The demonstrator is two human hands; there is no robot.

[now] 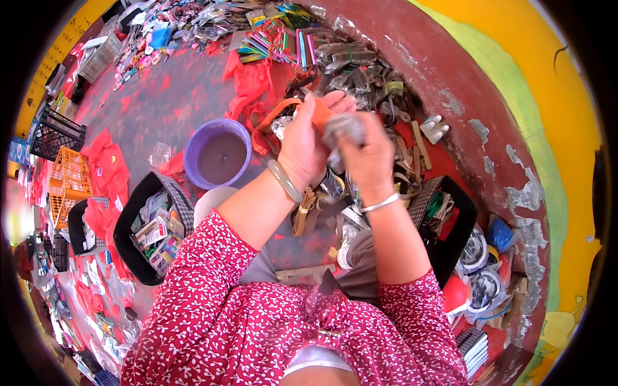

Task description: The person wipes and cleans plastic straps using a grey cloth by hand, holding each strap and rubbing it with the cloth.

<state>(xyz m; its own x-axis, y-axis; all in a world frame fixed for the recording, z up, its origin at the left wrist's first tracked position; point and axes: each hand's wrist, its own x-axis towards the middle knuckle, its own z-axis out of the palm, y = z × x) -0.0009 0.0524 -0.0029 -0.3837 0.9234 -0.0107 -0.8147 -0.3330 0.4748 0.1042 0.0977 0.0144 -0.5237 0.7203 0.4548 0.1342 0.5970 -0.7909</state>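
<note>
My left hand (308, 138) is raised in front of me, closed on an orange strap (320, 114) that loops out to its left. Close against it on the right, my right hand (367, 157) grips a crumpled clear plastic wrapper (344, 128) with a grey piece inside. The two hands touch above a heap of brown and grey straps (360, 77). A pale green bangle sits on my left wrist and a thin silver one on my right. Red patterned sleeves cover both arms.
A purple bucket (219, 154) stands left of my hands. Black baskets (138, 225) with small packets lie lower left, another black basket (454, 238) lower right. An orange crate (67, 183) and a black crate (55, 132) sit far left. Red bags and packaged goods litter the floor.
</note>
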